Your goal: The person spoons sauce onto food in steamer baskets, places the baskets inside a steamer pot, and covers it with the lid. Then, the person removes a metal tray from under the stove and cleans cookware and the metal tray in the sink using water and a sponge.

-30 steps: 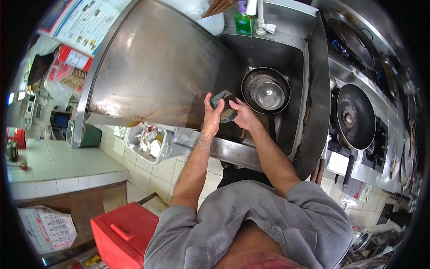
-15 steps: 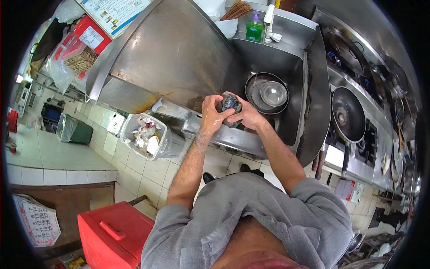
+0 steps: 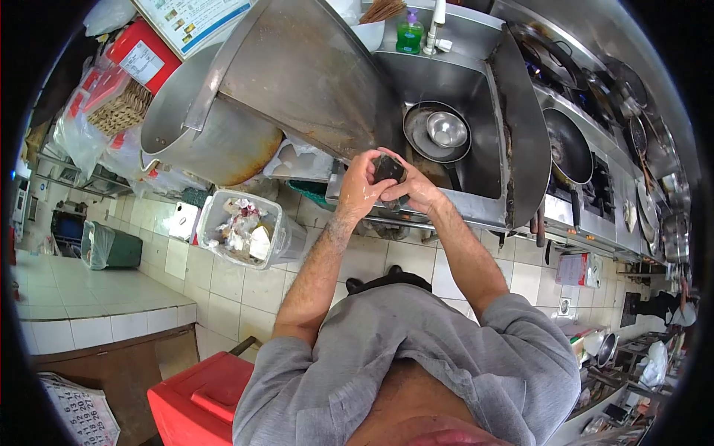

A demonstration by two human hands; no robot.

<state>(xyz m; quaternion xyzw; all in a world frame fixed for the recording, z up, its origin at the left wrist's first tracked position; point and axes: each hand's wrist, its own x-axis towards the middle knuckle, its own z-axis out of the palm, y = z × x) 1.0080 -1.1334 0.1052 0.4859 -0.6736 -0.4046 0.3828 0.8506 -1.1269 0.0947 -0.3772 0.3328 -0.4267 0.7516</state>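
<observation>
Both hands are closed round a dark, wet-looking pad [image 3: 387, 169] at the front edge of the sink. My left hand [image 3: 360, 187] grips its left side, with the thumb near the lower edge. On the other side, my right hand [image 3: 418, 192] has its fingers curled behind and under the pad. Its exact kind is hard to make out, and the fingers cover parts of it. Beyond my hands, a frying pan [image 3: 416, 138] lies in the sink [image 3: 476, 100] with a small metal bowl [image 3: 447, 130] inside it.
Green soap [image 3: 409, 33] and a white tap [image 3: 437, 30] stand behind the sink. A large pot [image 3: 223, 149] and a waste bin [image 3: 282, 234] are to the left. Right of the metal divider [image 3: 522, 141], a black pan [image 3: 569, 145] sits on the stove. A red bin [image 3: 201, 401] stands lower left.
The camera view has shifted, so the sink and stove appear moved left and the large pot shows more. Both hands still hold the pad, which is turned differently and shows a flatter, darker face.
</observation>
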